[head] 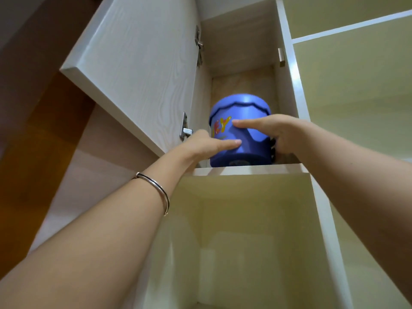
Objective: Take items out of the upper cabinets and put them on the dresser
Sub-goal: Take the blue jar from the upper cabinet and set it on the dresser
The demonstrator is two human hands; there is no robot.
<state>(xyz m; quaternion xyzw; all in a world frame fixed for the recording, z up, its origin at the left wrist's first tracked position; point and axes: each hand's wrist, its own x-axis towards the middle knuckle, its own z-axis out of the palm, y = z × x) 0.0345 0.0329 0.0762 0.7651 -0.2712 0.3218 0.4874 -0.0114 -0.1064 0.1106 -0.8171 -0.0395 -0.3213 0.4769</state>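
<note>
A blue round pot (243,112) with a wavy-edged lid and yellow and red letters stands at the front of the upper cabinet shelf (245,170). My left hand (207,144) presses against its left side, thumb across the front. My right hand (278,130) grips its right side, thumb laid over the front. Both arms reach up from below. A thin metal bangle (156,186) circles my left wrist. The dresser is not in view.
The white cabinet door (133,63) hangs open to the left, its hinges at the cabinet's left wall. Under the shelf is an open cream compartment (240,241). More open cream compartments (356,97) lie to the right. Something dark sits behind the pot's right side.
</note>
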